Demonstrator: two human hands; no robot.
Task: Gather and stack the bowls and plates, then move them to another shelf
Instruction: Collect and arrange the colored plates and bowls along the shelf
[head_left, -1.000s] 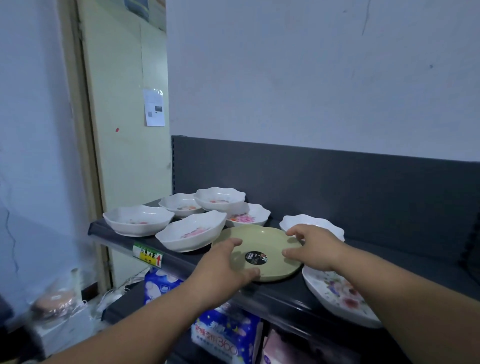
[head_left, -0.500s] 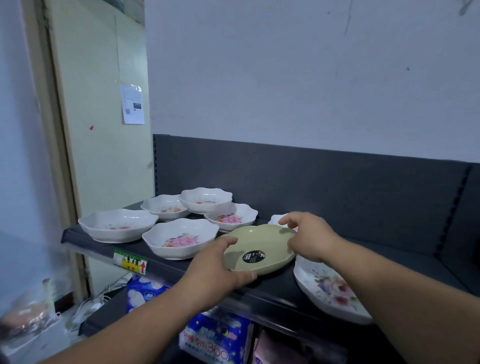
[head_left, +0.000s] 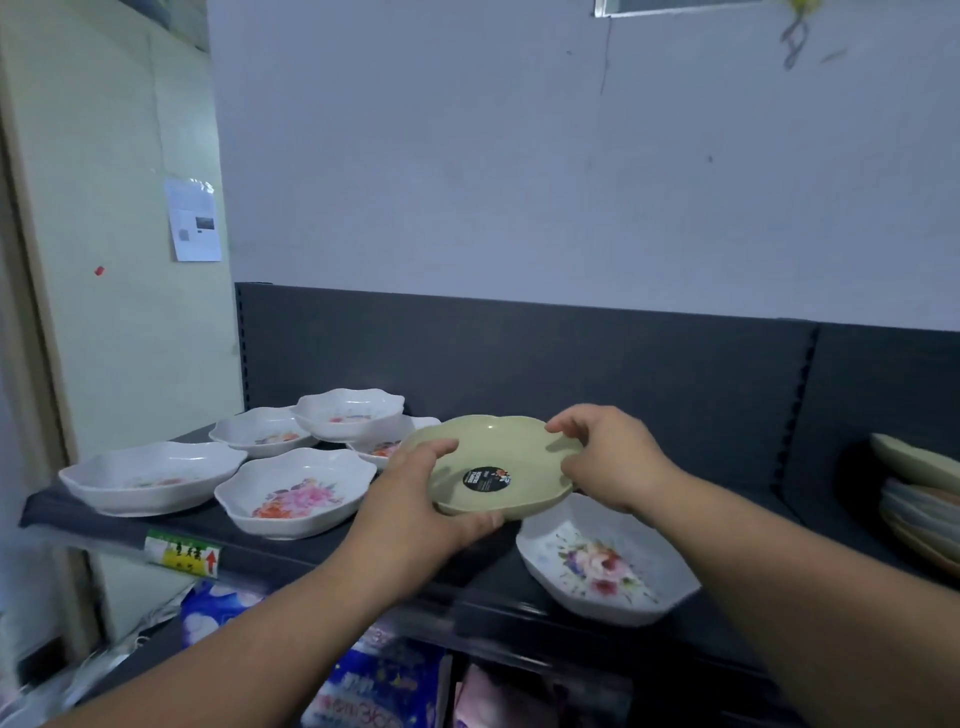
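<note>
A dark shelf (head_left: 93, 522) stands against a pale wall (head_left: 519, 182), with six white floral bowls (head_left: 296, 491) on it: five at the left, one at the right. A stack of plates (head_left: 919, 499) sits at the far right. One green plate (head_left: 493, 447) is held tilted above the right-hand bowl, the left hand (head_left: 415, 499) gripping its near rim and the right hand (head_left: 608, 457) pinching its far rim.

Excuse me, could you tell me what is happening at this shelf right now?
A person grips a green plate with both hands, left hand on its near rim, right hand on its right rim, tilted above the dark shelf. To the left sit white floral bowls, a floral dish lies below it, and stacked plates stand far right.
</note>
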